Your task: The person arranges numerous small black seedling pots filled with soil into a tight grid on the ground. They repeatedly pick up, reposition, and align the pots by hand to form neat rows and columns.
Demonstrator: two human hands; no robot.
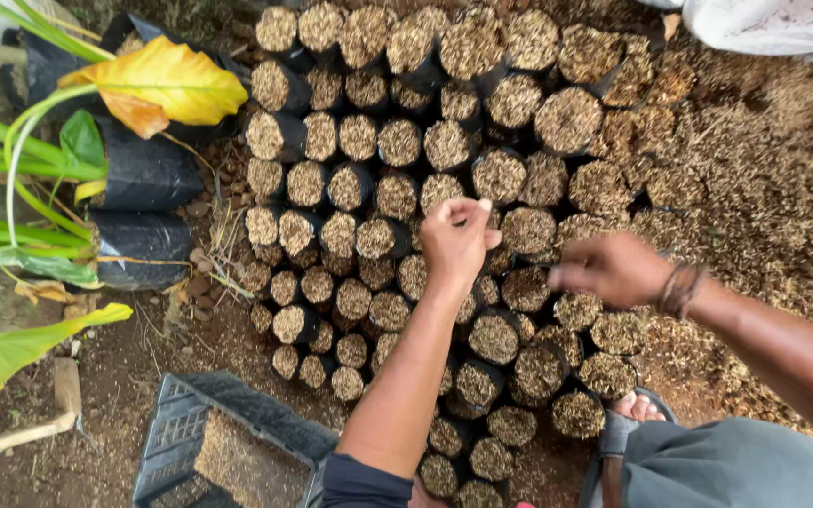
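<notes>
Pinching something too small to identify, left hand (456, 237) hovers closed over the bags (397, 198) packed in rows on the ground. Right hand (609, 268) is blurred, can't tell its grip. Best to centre each drop, one bag at a time.

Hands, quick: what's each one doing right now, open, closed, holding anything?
Left hand: fingers pinched together above the soil-filled black nursery bags; whether they hold anything cannot be told.
Right hand: blurred, fingers curled over the bags; its grip cannot be told.
</notes>
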